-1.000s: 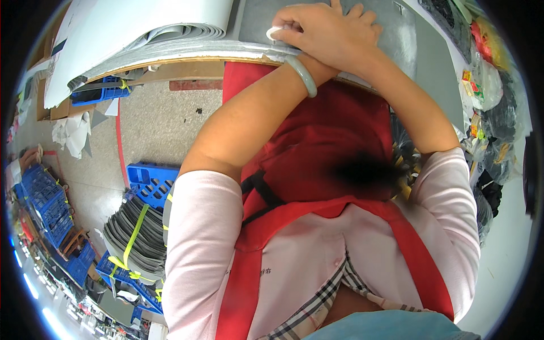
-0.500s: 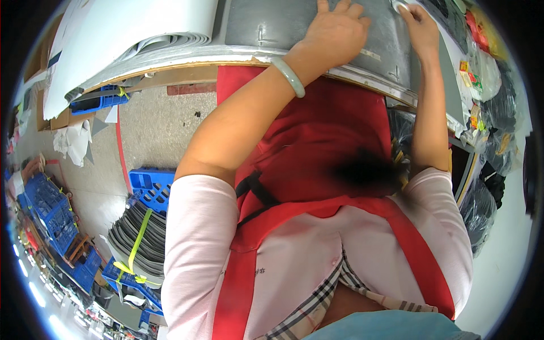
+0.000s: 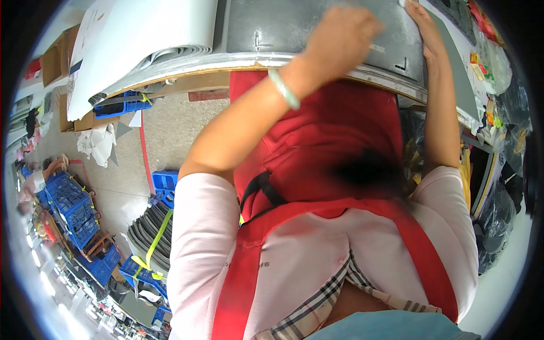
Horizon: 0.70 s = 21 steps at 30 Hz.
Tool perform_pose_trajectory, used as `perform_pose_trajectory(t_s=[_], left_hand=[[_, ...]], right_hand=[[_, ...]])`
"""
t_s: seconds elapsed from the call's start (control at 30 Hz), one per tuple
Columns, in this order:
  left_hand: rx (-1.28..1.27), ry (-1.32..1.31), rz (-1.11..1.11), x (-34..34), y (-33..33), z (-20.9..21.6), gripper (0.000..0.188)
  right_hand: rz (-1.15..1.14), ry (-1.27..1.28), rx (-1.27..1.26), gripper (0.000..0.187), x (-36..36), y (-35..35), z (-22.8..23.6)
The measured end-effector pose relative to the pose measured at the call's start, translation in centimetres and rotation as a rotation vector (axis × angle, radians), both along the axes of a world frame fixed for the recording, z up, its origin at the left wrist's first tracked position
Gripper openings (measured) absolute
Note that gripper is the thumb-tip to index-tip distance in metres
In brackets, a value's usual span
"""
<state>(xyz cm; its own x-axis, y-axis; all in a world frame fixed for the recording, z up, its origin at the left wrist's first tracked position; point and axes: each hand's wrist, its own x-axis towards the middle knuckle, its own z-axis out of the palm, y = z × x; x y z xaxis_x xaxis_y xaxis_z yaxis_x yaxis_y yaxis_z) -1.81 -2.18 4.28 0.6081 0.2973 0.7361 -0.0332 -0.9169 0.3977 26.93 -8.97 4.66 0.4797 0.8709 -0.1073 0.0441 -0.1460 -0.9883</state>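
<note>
A dark grey sheet (image 3: 272, 25) with white corner marks lies on the worktable (image 3: 238, 59). My left hand (image 3: 344, 44), a pale bangle (image 3: 283, 89) on its wrist, is over this sheet; motion smears its fingers, and whether it holds anything does not show. At the sheet's far right edge, my right hand (image 3: 426, 31) is closed on a small white piece (image 3: 402, 3), cut off by the picture's upper edge. To the left of the grey sheet rests a large roll of white sheet material (image 3: 153, 25), its loose end hanging over the table's edge.
Blue crates (image 3: 71, 207) stand on the floor at left. A bundle of dark sheets tied with yellow-green strap (image 3: 150, 232) is beside me. Crumpled white paper (image 3: 97, 144) lies below the table. Plastic bags (image 3: 498, 218) line the right side.
My left hand has lifted from spread fingers on the grey sheet and moved slightly right, now blurred. My right hand has shifted a little farther away, still with the white piece.
</note>
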Motion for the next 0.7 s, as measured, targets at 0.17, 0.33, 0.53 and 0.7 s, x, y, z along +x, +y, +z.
perform_pose_trajectory(t_s=[0.17, 0.33, 0.53, 0.7], left_hand=[[-0.028, 0.189, -0.182, -5.3, -4.9, 1.9, 0.029], [-0.02, 0.503, 0.06, -9.5, 2.8, 2.9, 0.026], [-0.282, 0.548, -0.043, -10.1, 4.2, 3.2, 0.019], [-0.355, 0.549, -0.113, -10.1, 4.6, 3.3, 0.016]], right_hand=[[-0.109, 0.215, 0.351, 0.043, 1.5, -0.5, 0.0], [-0.166, 0.436, 0.304, 0.05, 0.9, -0.6, -0.3], [-0.209, 0.364, 0.261, 0.053, 1.0, -0.8, -0.6], [-0.193, 0.313, 0.248, 0.057, 3.4, -1.0, -2.1]])
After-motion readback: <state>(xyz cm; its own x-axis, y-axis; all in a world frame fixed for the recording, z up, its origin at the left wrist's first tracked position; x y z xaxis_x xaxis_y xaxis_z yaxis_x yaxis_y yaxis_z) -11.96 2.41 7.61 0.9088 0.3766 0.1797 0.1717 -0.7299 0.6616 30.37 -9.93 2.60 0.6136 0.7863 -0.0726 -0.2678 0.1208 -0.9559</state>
